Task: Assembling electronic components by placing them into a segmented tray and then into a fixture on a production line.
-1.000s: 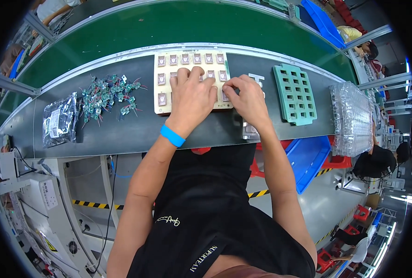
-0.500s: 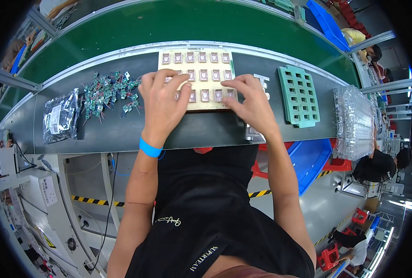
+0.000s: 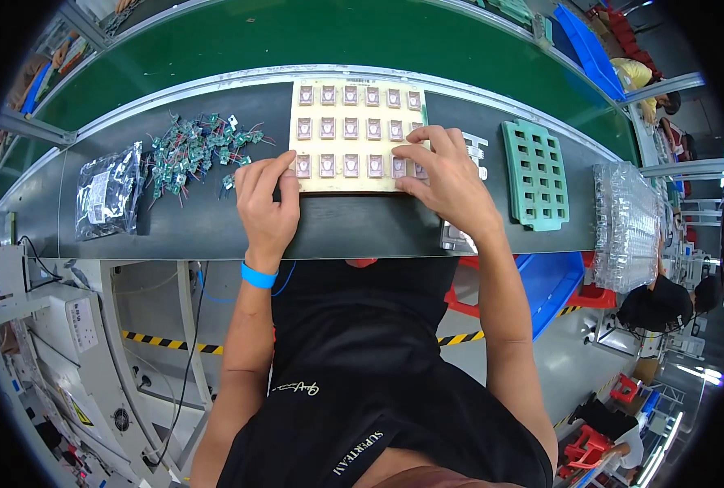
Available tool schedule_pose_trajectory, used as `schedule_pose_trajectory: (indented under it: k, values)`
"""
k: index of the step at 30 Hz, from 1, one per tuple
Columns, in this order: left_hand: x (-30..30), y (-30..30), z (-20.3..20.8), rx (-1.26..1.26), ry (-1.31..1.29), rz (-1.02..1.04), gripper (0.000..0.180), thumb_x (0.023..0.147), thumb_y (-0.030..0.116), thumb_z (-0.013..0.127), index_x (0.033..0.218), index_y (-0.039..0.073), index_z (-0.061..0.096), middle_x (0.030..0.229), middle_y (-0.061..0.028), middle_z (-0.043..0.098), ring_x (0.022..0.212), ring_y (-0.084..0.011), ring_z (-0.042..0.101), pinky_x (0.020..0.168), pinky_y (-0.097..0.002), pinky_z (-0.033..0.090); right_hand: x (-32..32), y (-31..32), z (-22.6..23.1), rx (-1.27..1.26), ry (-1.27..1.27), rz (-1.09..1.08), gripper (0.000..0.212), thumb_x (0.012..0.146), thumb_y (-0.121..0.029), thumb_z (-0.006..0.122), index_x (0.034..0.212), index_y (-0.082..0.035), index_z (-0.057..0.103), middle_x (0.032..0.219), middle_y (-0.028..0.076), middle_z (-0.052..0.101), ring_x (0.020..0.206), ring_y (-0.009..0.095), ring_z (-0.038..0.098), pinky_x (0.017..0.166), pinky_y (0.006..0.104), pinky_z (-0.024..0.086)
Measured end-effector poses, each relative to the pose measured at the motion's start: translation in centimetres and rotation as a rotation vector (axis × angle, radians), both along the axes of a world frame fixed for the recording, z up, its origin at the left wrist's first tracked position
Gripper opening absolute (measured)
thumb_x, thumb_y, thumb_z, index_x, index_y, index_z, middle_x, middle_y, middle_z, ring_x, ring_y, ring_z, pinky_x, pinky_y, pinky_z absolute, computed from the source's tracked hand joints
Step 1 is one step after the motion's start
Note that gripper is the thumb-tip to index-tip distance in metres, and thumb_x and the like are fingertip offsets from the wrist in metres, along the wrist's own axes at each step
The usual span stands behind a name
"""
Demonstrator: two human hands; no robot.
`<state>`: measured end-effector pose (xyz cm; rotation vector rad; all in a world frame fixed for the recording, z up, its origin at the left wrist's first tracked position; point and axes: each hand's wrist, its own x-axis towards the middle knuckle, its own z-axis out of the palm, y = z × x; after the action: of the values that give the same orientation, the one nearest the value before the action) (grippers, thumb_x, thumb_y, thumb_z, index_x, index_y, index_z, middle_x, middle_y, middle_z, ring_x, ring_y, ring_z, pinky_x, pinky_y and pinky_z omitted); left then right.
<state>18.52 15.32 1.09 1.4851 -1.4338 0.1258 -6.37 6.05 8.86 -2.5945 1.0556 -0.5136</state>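
Observation:
A cream tray holds rows of small, pinkish, clear rectangular parts, such as the part in its near row. My left hand, a blue band on its wrist, is beside the tray's near left corner. Its thumb and forefinger are apart with nothing between them, the forefinger tip by the tray's edge. Over the near right corner is my right hand. Its thumb and forefinger close on the two ends of one near-row part, which sits in the tray. That hand partly hides the parts at the right end.
Left of the tray lie a heap of small green circuit boards with wires and a silvery bag. To the right are a green slotted tray, stacked clear plastic trays and metal pieces. Beyond runs a green belt.
My left hand has drawn back from over the tray to its left edge, uncovering parts there. My right hand stays at the same near-row part. The whole view has shifted slightly.

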Motion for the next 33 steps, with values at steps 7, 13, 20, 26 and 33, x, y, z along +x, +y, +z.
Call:
schedule_pose_trajectory:
  k: [7, 13, 20, 26, 33]
  values:
    - [0.2, 0.1, -0.5, 0.012, 0.032, 0.018, 0.026, 0.086, -0.002, 0.062, 0.110, 0.003, 0.071, 0.091, -0.0097, 0.068, 0.086, -0.0253, 0.059, 0.078, -0.0368, 0.047, 0.1, 0.1, 0.1, -0.098, 0.036, 0.066, 0.031, 0.082, -0.015, 0.075, 0.110, -0.004, 0.069, 0.112, 0.010, 0.059, 0.105, 0.031, 0.053, 0.090, 0.0412, 0.047]
    - [0.2, 0.4, -0.4, 0.026, 0.044, 0.018, 0.028, 0.086, -0.003, 0.061, 0.112, 0.003, 0.070, 0.091, -0.0098, 0.068, 0.085, -0.0254, 0.059, 0.079, -0.0365, 0.047, 0.3, 0.6, -0.2, -0.091, 0.070, 0.008, 0.034, 0.083, -0.016, 0.074, 0.115, -0.006, 0.068, 0.117, 0.011, 0.059, 0.109, 0.032, 0.053, 0.094, 0.0415, 0.046]
    - [-0.3, 0.1, -0.6, 0.046, 0.085, -0.026, 0.028, 0.087, -0.004, 0.059, 0.112, 0.002, 0.070, 0.091, -0.0107, 0.067, 0.086, -0.0240, 0.060, 0.077, -0.0350, 0.048, -1.1, 1.2, 0.6, -0.043, -0.001, -0.083, 0.040, 0.082, -0.017, 0.075, 0.120, -0.009, 0.067, 0.120, 0.011, 0.059, 0.110, 0.031, 0.053, 0.094, 0.0418, 0.047]
    - [0.1, 0.9, -0.7, 0.086, 0.261, 0.010, 0.028, 0.089, -0.003, 0.058, 0.115, 0.000, 0.069, 0.093, -0.0093, 0.066, 0.082, -0.0194, 0.057, 0.070, -0.0301, 0.047, -8.5, -0.2, -0.4, -0.184, -0.073, -0.485, 0.028, 0.083, -0.017, 0.073, 0.109, -0.008, 0.070, 0.105, 0.012, 0.064, 0.102, 0.033, 0.056, 0.088, 0.0437, 0.047]
    - [0.3, 0.7, -1.5, 0.124, 0.379, -0.043, 0.030, 0.092, -0.003, 0.056, 0.120, 0.001, 0.067, 0.100, -0.0089, 0.063, 0.079, -0.0136, 0.056, 0.071, -0.0266, 0.046, -16.4, 0.0, -5.1, -0.228, 0.269, -0.861, 0.037, 0.077, -0.030, 0.079, 0.104, -0.008, 0.067, 0.101, 0.015, 0.064, 0.093, 0.036, 0.059, 0.081, 0.0458, 0.051]
